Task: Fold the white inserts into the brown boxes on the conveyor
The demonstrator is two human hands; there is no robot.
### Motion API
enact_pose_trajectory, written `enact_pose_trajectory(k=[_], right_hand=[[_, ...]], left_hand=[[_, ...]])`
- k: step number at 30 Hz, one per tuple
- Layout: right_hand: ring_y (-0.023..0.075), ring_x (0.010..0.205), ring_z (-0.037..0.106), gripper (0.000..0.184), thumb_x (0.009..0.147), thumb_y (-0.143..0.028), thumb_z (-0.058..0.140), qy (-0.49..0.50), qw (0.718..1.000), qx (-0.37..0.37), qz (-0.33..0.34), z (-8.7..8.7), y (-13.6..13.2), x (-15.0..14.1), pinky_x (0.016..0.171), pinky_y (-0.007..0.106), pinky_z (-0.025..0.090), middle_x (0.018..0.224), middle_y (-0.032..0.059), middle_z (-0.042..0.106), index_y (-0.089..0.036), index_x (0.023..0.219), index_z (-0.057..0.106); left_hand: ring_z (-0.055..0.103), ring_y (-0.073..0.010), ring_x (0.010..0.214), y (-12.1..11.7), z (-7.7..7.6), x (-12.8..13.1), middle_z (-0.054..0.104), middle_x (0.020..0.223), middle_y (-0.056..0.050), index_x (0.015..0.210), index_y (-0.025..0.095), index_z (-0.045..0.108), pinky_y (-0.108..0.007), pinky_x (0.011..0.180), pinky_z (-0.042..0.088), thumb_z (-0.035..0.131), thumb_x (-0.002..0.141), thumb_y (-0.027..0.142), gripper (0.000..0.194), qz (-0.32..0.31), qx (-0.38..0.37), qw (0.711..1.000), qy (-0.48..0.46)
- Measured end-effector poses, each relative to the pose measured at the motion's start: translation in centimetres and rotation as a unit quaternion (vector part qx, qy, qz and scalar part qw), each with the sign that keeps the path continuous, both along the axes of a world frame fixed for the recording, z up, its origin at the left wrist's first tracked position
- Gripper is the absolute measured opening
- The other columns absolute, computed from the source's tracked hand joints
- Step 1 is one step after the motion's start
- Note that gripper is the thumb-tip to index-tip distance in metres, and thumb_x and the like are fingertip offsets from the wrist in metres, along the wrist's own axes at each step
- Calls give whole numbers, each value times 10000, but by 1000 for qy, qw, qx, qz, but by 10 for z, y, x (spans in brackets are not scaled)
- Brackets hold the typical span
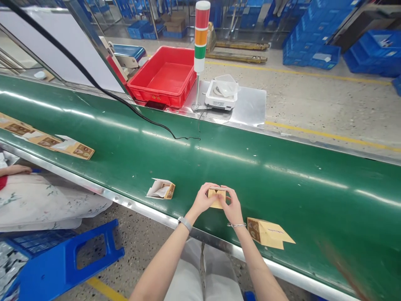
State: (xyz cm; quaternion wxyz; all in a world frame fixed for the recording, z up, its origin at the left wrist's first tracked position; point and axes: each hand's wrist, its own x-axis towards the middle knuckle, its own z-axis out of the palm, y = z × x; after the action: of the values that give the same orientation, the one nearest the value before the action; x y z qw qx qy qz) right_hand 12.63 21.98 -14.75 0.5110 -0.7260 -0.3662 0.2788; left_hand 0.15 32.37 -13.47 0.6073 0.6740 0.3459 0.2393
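Note:
Between my two hands is a small yellow-brown carton (pixel 217 203), held just above or on the green conveyor belt. My left hand (pixel 203 198) grips its left side, the thumb pressed on the front. On the other side my right hand (pixel 232 207) grips it, with its thumb also at the front panel. Fingers partly cover the carton's top edge. To the left an open carton (pixel 161 189) with white inner material lies on the belt. A brown and yellow carton (pixel 269 233) with its flaps out lies to the right of my right wrist.
Several cartons (pixel 46 140) lie in a row on the belt (pixel 125 167) at the far left. Beyond the belt stand a red bin (pixel 161 98), a signal tower (pixel 200 37) and a white scale (pixel 221 100). A person's hand (pixel 17 169) and a blue stool (pixel 62 267) are at left.

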Motion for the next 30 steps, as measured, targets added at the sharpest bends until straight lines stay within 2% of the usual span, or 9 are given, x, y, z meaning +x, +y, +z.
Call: enact_pose_trajectory(k=[4,5,9,12,20,23,26,28,30], right_hand=[[292,1298,587,712,814,-464,767,-62,992,6,108,17,-26,26,985,464,590,1468,129,550,-272,1436,481],[298,1326,573,731,810,-449,781,-100,985,10,139,19,-32,32,1026,482,572,1482,125,544,-277,1450,471],[281,1319,599,406,940,-277,655,-277,938,66,196,11,-49,46,1063,491,561,1446,99,600,-291,1343,599],[279,1384,537,481,973,-150,577,-365,900,97,217,-1,-59,47,1068,481,564,1460,79,594,-288,1432,540],[221,1465,393,751,954,46,308,-466,870,20,161,-18,-87,31,1213,484,400,1571,48,421,-306,1606,186],[209,1473,375,760,943,53,298,-484,867,4,118,-24,-95,26,1253,496,316,1573,56,413,-291,1609,174],[226,1490,353,762,944,34,340,-488,868,-18,89,-21,-102,20,1265,546,258,1569,52,432,-302,1609,182],[283,1517,304,744,956,-22,407,-470,880,-41,60,-10,-106,11,1246,624,245,1604,72,385,-295,1612,186],[344,1538,250,743,963,-100,484,-427,903,-45,20,5,-107,-6,1216,682,262,1650,99,302,-275,1618,181]], left_hand=[[440,-336,1443,2,22,-23,461,1558,-122,1481,275,441,-520,1191,378,873,675,318,916,-114,81,990,17],[381,-343,1489,3,24,-29,418,1597,-124,1507,275,398,-537,1218,338,885,670,332,971,-153,122,980,31],[442,-274,1473,3,18,-36,588,1481,-71,1401,285,526,-551,1236,303,698,900,262,530,-248,281,923,83],[575,-216,1367,-6,5,-31,703,1340,-47,1340,270,592,-481,1215,354,572,986,232,357,-252,365,892,90],[639,-163,1291,-41,-12,-13,758,1238,-22,1219,284,687,-409,1165,411,521,1007,190,285,-169,432,884,62],[655,-176,1270,-56,-4,0,771,1205,-24,1152,256,704,-417,1134,450,505,1009,173,258,-133,425,893,61],[667,-175,1238,-68,16,-4,768,1190,-30,1171,238,675,-392,1113,476,523,995,155,247,-96,420,902,33],[666,-185,1206,-71,31,-28,750,1168,-46,1186,247,653,-386,1072,500,571,964,151,255,-18,404,914,25],[656,-213,1154,-67,39,-65,706,1129,-72,1170,246,633,-399,1000,527,608,927,153,261,141,363,920,44]])
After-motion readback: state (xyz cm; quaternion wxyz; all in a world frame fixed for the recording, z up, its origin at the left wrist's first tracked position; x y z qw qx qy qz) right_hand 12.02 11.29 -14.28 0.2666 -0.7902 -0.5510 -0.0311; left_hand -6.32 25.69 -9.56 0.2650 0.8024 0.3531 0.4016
